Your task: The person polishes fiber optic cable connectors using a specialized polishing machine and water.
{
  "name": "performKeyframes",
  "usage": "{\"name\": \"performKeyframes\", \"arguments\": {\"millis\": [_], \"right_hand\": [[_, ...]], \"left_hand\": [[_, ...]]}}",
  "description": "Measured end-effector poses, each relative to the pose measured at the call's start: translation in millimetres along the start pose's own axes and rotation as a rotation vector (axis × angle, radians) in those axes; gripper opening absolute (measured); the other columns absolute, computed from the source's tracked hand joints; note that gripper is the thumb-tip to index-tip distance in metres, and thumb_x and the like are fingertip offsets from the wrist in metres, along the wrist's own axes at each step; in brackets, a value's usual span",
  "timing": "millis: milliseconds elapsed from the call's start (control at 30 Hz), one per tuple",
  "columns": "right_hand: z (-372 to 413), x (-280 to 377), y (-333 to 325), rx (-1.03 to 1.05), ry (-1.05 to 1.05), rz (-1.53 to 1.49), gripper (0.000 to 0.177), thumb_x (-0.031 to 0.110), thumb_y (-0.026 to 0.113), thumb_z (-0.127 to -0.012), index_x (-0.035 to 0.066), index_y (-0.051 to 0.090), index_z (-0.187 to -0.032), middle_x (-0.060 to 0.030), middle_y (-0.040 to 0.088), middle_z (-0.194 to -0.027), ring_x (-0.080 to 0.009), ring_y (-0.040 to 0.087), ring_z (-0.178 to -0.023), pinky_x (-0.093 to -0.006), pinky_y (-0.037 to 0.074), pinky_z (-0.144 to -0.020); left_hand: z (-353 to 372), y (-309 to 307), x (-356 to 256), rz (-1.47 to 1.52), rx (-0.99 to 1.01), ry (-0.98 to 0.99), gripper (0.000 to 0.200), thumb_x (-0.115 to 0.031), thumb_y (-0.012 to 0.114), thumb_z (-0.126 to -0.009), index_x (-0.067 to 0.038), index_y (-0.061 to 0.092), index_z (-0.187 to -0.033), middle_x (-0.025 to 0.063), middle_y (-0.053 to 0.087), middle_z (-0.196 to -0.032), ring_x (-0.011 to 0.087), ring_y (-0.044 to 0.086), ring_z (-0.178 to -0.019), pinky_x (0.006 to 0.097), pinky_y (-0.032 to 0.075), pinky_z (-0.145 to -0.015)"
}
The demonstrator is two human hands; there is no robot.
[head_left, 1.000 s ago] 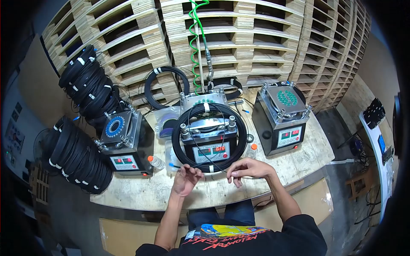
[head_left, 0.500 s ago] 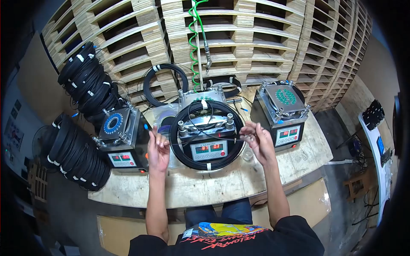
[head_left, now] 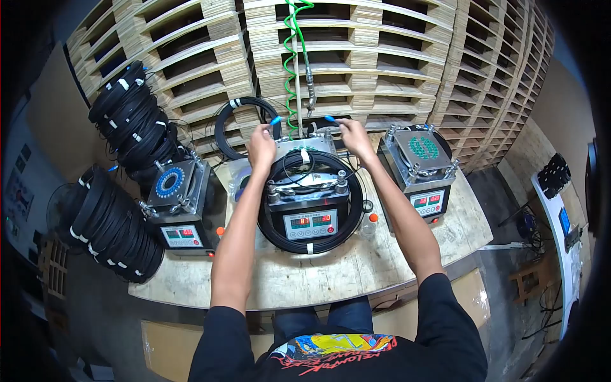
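My left hand (head_left: 261, 151) is raised beyond the left side of the middle machine, its fingers closed on a blue-tipped cable end (head_left: 275, 120). Level with it on the right, my right hand (head_left: 358, 140) pinches another blue-tipped cable end (head_left: 329, 119). Both tips point inward and up, apart from each other. Between my forearms, a black cable coil (head_left: 310, 248) bound with white tape hangs around the front of the middle machine (head_left: 310, 224). That machine has a lit red display and metal posts on top. The cables running from my fingers are hard to make out.
A machine with a blue ring (head_left: 168, 183) stands left, one with green ports (head_left: 424, 148) right. Stacked black coils (head_left: 118, 226) crowd the far left. A green air hose (head_left: 289, 63) hangs before wooden pallets (head_left: 369, 38). Orange-capped bottles (head_left: 369, 226) stand on the wooden table (head_left: 305, 286).
Both hands have moved forward, away from my body, from beside the coil to beyond the middle machine's top. Blue tips now show in both hands. The middle display's right-hand reading has changed.
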State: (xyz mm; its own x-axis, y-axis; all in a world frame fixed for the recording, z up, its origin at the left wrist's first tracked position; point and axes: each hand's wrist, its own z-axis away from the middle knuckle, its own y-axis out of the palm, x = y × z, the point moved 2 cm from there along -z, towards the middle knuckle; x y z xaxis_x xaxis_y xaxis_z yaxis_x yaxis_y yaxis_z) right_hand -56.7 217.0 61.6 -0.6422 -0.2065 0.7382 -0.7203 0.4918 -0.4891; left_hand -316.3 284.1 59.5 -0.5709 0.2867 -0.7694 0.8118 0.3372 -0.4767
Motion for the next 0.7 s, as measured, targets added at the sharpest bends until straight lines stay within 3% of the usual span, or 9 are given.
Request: {"name": "performKeyframes", "arguments": {"millis": [100, 133, 233, 433, 533, 700], "right_hand": [[-6.4, 14.6, 11.3, 0.152, -0.014, 0.015, 0.035, 0.009, 0.05, -0.091, 0.003, 0.069, -0.12, -0.0272, 0.07, -0.1, -0.0391, 0.07, -0.095, -0.0443, 0.054, -0.087], [-7.3, 14.9, 14.4, 0.15, -0.085, 0.112, 0.04, 0.006, 0.051, -0.086, 0.003, 0.068, -0.123, -0.0257, 0.071, -0.106, -0.0332, 0.072, -0.097, -0.0391, 0.053, -0.092], [-9.2, 22.9, 15.9, 0.254, -0.022, 0.183, 0.035, 0.011, 0.056, -0.086, 0.005, 0.072, -0.117, -0.0231, 0.072, -0.103, -0.0325, 0.072, -0.094, -0.0409, 0.054, -0.087], [-10.0, 36.0, 20.3, 0.221, -0.085, 0.301, 0.027, 0.022, 0.073, -0.084, 0.011, 0.076, -0.109, -0.0168, 0.074, -0.094, -0.0302, 0.073, -0.09, -0.0394, 0.056, -0.079], [-8.8, 45.0, 20.4, 0.22, -0.155, 0.328, 0.019, 0.019, 0.075, -0.082, 0.011, 0.077, -0.099, -0.018, 0.073, -0.093, -0.0357, 0.071, -0.09, -0.0459, 0.055, -0.08], [-10.1, 49.8, 21.8, 0.265, -0.314, 0.383, 0.015, 0.017, 0.075, -0.08, 0.009, 0.077, -0.093, -0.0178, 0.072, -0.087, -0.0367, 0.07, -0.086, -0.0462, 0.055, -0.076]], "left_hand": [[18.8, 1.6, -21.5, -0.154, 0.116, 0.031, 0.027, -0.022, 0.05, -0.1, -0.013, 0.067, -0.119, 0.021, 0.07, -0.107, 0.0439, 0.065, -0.102, 0.0541, 0.05, -0.087], [21.0, -0.6, -24.3, -0.159, 0.069, 0.076, 0.027, -0.021, 0.05, -0.099, -0.013, 0.068, -0.118, 0.0224, 0.07, -0.103, 0.0456, 0.065, -0.099, 0.056, 0.051, -0.085], [28.5, -5.7, -27.7, -0.199, 0.022, 0.137, 0.026, -0.019, 0.05, -0.099, -0.011, 0.068, -0.117, 0.026, 0.07, -0.092, 0.0459, 0.067, -0.089, 0.0563, 0.051, -0.078], [29.3, -6.7, -29.0, -0.209, 0.005, 0.193, 0.028, -0.018, 0.052, -0.097, -0.006, 0.07, -0.113, 0.0258, 0.07, -0.092, 0.0443, 0.068, -0.088, 0.0545, 0.052, -0.076], [29.6, -7.4, -29.3, -0.202, 0.002, 0.206, 0.028, -0.021, 0.055, -0.096, -0.005, 0.073, -0.11, 0.0256, 0.07, -0.092, 0.0436, 0.068, -0.089, 0.0538, 0.052, -0.076], [32.6, -13.2, -38.6, -0.167, 0.017, 0.165, 0.028, -0.028, 0.061, -0.095, -0.005, 0.075, -0.103, 0.0263, 0.07, -0.094, 0.0444, 0.067, -0.091, 0.0515, 0.052, -0.08]]}}
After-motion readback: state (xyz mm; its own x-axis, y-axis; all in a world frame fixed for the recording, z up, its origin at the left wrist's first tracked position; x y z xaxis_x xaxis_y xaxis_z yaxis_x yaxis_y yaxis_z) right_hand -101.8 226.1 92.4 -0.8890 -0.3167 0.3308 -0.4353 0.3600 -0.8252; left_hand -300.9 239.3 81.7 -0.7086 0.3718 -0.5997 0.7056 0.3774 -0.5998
